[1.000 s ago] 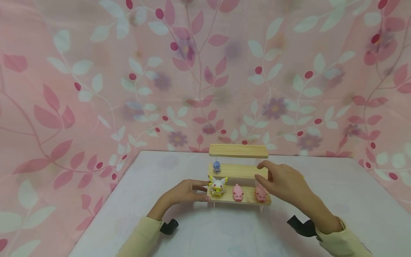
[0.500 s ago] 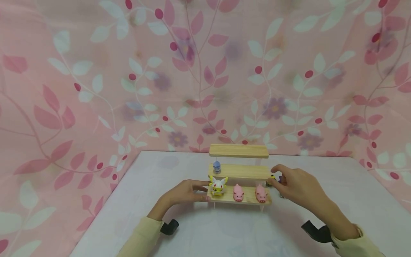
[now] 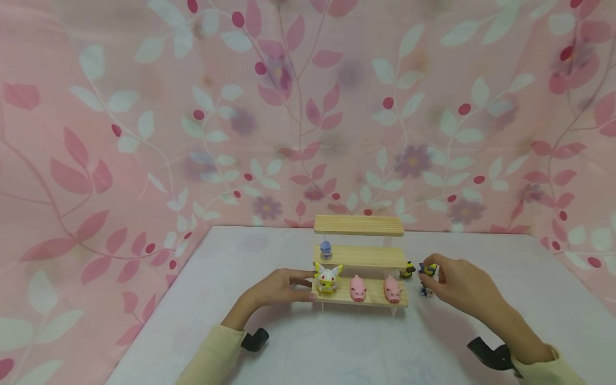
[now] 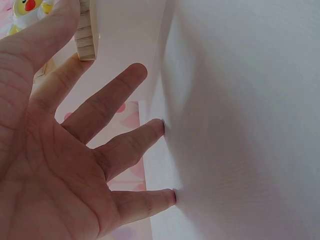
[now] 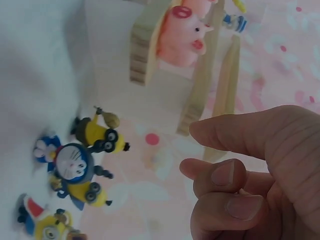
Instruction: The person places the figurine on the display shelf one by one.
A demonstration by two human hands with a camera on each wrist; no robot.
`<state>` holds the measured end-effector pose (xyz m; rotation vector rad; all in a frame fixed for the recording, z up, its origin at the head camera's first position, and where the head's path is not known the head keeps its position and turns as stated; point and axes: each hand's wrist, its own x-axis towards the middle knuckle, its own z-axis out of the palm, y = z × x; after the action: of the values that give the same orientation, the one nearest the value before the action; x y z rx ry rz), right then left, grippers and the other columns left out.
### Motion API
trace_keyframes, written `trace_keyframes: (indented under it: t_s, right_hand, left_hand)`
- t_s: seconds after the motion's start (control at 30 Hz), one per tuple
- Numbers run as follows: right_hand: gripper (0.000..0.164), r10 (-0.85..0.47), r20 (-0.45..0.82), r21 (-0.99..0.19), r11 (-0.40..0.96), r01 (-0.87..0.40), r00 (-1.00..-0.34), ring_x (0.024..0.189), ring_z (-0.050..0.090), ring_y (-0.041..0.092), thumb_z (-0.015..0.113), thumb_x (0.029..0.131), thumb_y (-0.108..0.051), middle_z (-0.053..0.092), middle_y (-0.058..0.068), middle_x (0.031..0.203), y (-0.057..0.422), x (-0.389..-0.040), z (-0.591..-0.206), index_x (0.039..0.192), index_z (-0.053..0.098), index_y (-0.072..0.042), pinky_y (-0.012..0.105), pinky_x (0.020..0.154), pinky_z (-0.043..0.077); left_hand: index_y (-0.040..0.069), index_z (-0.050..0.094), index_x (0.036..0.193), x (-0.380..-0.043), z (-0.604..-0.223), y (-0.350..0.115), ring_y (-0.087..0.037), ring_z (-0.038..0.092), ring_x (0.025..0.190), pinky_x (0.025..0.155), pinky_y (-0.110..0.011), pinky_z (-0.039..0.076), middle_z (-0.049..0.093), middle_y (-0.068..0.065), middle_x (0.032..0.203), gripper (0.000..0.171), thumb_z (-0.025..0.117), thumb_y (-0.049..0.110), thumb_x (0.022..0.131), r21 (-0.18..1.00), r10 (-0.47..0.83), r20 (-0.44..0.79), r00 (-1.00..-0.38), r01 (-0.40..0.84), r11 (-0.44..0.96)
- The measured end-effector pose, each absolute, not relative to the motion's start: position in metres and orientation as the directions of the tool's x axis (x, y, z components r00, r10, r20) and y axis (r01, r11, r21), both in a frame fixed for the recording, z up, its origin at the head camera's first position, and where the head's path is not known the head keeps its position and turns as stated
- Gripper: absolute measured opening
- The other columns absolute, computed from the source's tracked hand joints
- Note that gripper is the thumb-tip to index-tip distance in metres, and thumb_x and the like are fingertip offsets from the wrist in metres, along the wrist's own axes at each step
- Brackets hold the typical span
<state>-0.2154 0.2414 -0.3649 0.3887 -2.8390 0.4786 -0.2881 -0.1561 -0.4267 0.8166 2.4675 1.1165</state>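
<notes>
A three-tier wooden stepped display shelf stands on the table. My left hand pinches the left end of its lowest board between thumb and forefinger; in the left wrist view the other fingers spread, two of them touching the tabletop. That board carries a white-and-yellow figurine and two pink pigs. A small blue figurine sits on the middle board. To the shelf's right, my right hand hovers by several figurines, including a minion and a blue-and-white Doraemon. Nothing lies between its thumb and forefinger.
The top board bears no figurine. White cloth covers the table, and a pink leaf-patterned curtain hangs behind and at both sides. Another yellow figurine stands at the lower left of the right wrist view.
My right hand has moved right, from above the right-hand pig to beside the loose figurines, bringing them into sight. My left hand and the shelf have stayed put.
</notes>
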Motion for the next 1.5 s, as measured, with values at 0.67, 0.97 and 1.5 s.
trace_keyframes:
  t_s: [0.67, 0.97, 1.5]
  right_hand:
    - [0.039, -0.166, 0.091, -0.326, 0.927, -0.186, -0.982, 0.054, 0.043, 0.015, 0.076, 0.086, -0.028, 0.049, -0.001, 0.066, 0.262, -0.233, -0.391, 0.113, 0.066, -0.002, 0.03, 0.046, 0.034]
    - [0.04, -0.126, -0.003, -0.311, 0.943, -0.119, -0.992, 0.059, 0.048, 0.017, 0.075, 0.086, -0.026, 0.055, 0.001, 0.071, 0.265, -0.242, -0.398, 0.113, 0.065, 0.001, 0.032, 0.049, 0.042]
    - [0.045, -0.095, -0.086, -0.304, 0.95, -0.065, -0.992, 0.06, 0.05, 0.018, 0.076, 0.084, -0.027, 0.056, 0.003, 0.071, 0.262, -0.248, -0.405, 0.114, 0.065, 0.005, 0.032, 0.051, 0.043]
  left_hand:
    - [0.02, 0.055, 0.142, -0.287, -0.425, -0.155, -0.02, 0.06, 0.119, 0.099, -0.049, 0.045, 0.065, -0.001, 0.128, 0.065, 0.076, 0.043, 0.086, 0.753, 0.603, -0.065, -0.795, 0.357, 0.553]
    - [0.02, 0.055, 0.142, -0.288, -0.427, -0.156, -0.019, 0.06, 0.118, 0.098, -0.049, 0.045, 0.065, 0.0, 0.128, 0.065, 0.076, 0.043, 0.086, 0.756, 0.606, -0.061, -0.793, 0.359, 0.547]
    - [0.021, 0.056, 0.142, -0.287, -0.426, -0.156, -0.019, 0.06, 0.118, 0.099, -0.049, 0.045, 0.063, -0.001, 0.131, 0.064, 0.076, 0.043, 0.086, 0.76, 0.602, -0.065, -0.795, 0.351, 0.547]
